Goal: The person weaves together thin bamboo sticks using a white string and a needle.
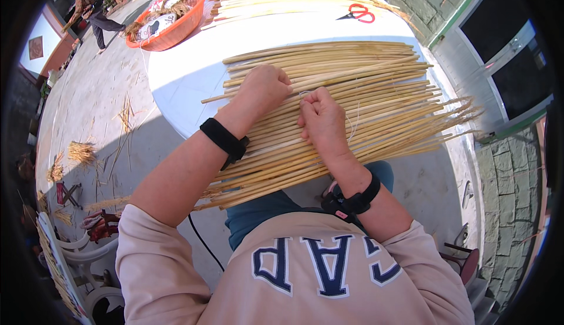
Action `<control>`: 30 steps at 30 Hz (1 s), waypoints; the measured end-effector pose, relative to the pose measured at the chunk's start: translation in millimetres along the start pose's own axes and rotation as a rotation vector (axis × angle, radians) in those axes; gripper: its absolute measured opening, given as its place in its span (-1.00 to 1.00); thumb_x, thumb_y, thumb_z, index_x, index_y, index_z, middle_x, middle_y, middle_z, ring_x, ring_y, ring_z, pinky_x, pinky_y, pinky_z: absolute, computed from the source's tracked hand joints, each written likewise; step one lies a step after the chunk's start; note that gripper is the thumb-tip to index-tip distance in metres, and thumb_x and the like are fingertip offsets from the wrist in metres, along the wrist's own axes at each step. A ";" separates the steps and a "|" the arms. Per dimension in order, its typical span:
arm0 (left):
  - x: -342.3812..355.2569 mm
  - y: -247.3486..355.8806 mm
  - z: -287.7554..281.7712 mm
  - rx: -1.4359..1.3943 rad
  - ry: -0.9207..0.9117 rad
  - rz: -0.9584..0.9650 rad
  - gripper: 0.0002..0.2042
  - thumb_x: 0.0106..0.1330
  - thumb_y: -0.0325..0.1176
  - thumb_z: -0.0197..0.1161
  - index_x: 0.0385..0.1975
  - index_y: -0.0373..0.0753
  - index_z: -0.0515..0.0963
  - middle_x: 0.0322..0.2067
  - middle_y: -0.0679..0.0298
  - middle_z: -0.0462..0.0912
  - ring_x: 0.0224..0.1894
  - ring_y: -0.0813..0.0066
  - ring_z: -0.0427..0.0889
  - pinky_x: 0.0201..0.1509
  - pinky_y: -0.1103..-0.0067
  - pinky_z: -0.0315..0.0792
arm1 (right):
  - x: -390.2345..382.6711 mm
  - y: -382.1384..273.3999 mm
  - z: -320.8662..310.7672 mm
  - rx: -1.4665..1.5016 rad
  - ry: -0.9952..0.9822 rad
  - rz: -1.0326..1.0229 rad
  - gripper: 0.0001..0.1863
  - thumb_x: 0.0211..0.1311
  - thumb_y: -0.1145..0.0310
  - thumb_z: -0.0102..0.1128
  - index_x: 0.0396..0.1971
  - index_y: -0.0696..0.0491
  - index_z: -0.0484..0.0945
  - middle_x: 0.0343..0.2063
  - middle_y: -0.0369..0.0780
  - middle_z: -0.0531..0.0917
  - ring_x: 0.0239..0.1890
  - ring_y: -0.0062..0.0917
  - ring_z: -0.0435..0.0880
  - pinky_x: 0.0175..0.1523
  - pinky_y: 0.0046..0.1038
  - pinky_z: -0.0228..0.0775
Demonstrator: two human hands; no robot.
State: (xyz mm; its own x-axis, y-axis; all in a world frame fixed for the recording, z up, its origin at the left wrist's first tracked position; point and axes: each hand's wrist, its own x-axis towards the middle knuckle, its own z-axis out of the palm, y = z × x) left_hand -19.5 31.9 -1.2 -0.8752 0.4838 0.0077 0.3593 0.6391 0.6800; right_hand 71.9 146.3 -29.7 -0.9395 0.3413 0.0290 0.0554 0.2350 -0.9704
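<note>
A row of pale stalks (376, 84) was spread over a white table's (282, 35) near edge. White thread (356, 119) was pinched in the clenched right hand (323, 116); the left hand (264, 90) was curled above the stalks, whether anything was grasped could not be told.

The long, thin straw stalks (382, 93) in the centre of the frame are golden yellow, and some are paler. The thin thread (355, 126) over them is white. The round tabletop (264, 37) is also white. At the upper left, the deep plastic basket (185, 29) is orange. The metal scissors (365, 15) at the upper right have red handles. The long-sleeved shirt (299, 284) at the bottom is pinkish beige, with navy letters which have white edges.
</note>
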 end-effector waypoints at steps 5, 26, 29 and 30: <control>-2.0 -2.1 2.4 0.030 0.040 0.042 -0.85 -0.01 -0.38 0.19 -0.56 -0.37 0.53 -0.72 0.21 0.51 -0.65 0.51 0.46 -0.50 0.57 0.35 | 1.2 2.3 1.8 -0.069 0.020 -0.030 -0.93 0.11 0.50 -0.06 -0.54 0.12 0.36 -0.82 -0.21 0.47 -0.80 -0.49 0.51 -0.69 -0.50 0.34; -1.0 -9.3 4.6 -0.154 -0.059 -0.037 -0.81 -0.01 -0.37 0.17 -0.45 -0.34 0.59 -0.57 0.01 0.58 -0.47 0.22 0.58 -0.30 0.45 0.42 | 0.5 5.5 0.5 0.047 0.023 -0.008 -0.90 0.12 0.48 -0.02 -0.56 0.12 0.35 -0.84 -0.25 0.43 -0.83 -0.60 0.45 -0.75 -0.57 0.27; -1.7 -7.9 4.8 -0.215 -0.096 -0.066 -0.81 0.06 -0.45 0.17 -0.43 -0.48 0.54 -0.66 0.30 0.50 -0.61 0.65 0.38 -0.52 0.64 0.29 | -0.1 5.0 0.1 0.054 0.017 0.009 -0.90 0.12 0.49 -0.02 -0.56 0.13 0.35 -0.84 -0.26 0.42 -0.83 -0.61 0.44 -0.75 -0.57 0.26; -3.8 -4.8 3.1 -0.206 -0.098 -0.068 -0.82 0.07 -0.45 0.17 -0.43 -0.48 0.54 -0.66 0.31 0.50 -0.61 0.66 0.38 -0.53 0.65 0.29 | 0.1 4.9 -0.4 0.055 0.019 0.011 -0.90 0.12 0.49 -0.02 -0.56 0.13 0.35 -0.84 -0.26 0.42 -0.83 -0.61 0.44 -0.75 -0.57 0.26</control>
State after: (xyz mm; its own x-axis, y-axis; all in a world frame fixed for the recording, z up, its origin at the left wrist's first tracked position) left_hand -16.9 28.9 -6.8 -0.8558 0.5059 -0.1079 0.2180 0.5419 0.8117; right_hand 72.2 147.9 -34.4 -0.9325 0.3606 0.0223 0.0466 0.1812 -0.9823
